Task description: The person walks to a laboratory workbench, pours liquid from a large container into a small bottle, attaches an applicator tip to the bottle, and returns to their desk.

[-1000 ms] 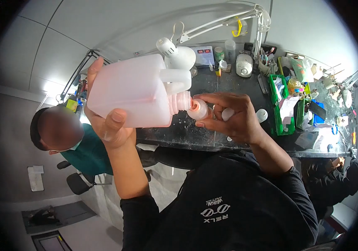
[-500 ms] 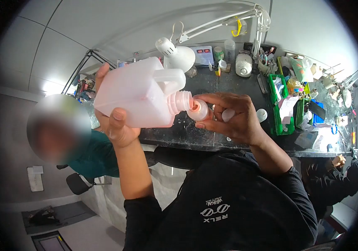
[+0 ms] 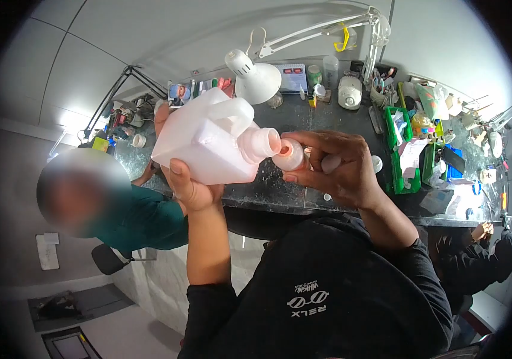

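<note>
A translucent pinkish plastic jug with a moulded handle lies tilted in my left hand, the thumb on its near side and fingers round the far side. Its uncapped neck points right and touches or nearly touches the mouth of a small translucent bottle. My right hand pinches that bottle between thumb and forefinger. A white round cap is tucked among the same hand's fingers. Reddish liquid shows at the small bottle's mouth; whether any is flowing, I cannot tell.
Behind the hands is a dark worktable with a white desk lamp. Green bins full of small items stand right. A person in a green top is close on the left; another person in black is far right.
The jug has turned and shifted slightly right, its neck still at the small bottle. The small bottle has moved a little right. The person in green now has an arm visible on the table.
</note>
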Demonstrator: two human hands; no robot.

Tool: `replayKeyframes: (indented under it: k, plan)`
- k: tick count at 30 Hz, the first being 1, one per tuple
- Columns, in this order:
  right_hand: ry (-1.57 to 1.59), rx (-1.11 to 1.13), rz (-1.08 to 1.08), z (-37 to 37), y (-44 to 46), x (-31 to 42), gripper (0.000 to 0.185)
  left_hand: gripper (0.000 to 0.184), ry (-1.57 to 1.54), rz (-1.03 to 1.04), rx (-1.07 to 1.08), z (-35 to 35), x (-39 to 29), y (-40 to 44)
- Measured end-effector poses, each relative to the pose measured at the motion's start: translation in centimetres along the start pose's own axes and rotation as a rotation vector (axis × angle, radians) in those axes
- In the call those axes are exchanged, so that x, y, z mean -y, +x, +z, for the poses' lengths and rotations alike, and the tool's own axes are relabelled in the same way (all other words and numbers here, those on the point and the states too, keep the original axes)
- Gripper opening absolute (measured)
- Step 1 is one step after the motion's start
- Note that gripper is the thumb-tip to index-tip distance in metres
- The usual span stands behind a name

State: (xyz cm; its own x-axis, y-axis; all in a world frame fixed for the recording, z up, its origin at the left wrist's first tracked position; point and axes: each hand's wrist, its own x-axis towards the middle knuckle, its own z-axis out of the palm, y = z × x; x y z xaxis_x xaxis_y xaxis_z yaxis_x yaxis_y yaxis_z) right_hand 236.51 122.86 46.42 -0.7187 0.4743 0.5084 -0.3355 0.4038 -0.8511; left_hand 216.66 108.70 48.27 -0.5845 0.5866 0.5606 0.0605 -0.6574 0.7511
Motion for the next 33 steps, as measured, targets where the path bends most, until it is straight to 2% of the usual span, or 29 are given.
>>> replayKeyframes:
  k: [7,9,12,31,33]
  plan:
    - [0.023,-0.015,0.073,0.2,-0.2,0.5,0.057,0.093,-0.032,0.008,-0.057,0.4,0.7,-0.8]
    - [0.012,-0.013,0.059,0.2,-0.2,0.4,0.057,0.100,-0.086,-0.015,-0.143,1.1,0.6,-1.0]
    - [0.004,-0.016,0.041,0.3,-0.3,0.5,0.057,0.090,-0.062,0.008,-0.094,0.5,1.0,-1.5]
    - [0.000,-0.008,-0.015,0.3,-0.2,0.3,0.051,0.092,-0.013,0.018,-0.089,0.4,-0.1,-1.1]
    - [0.015,-0.012,0.007,0.4,-0.3,0.4,0.054,0.099,-0.054,0.024,-0.135,0.6,-0.4,-0.7]
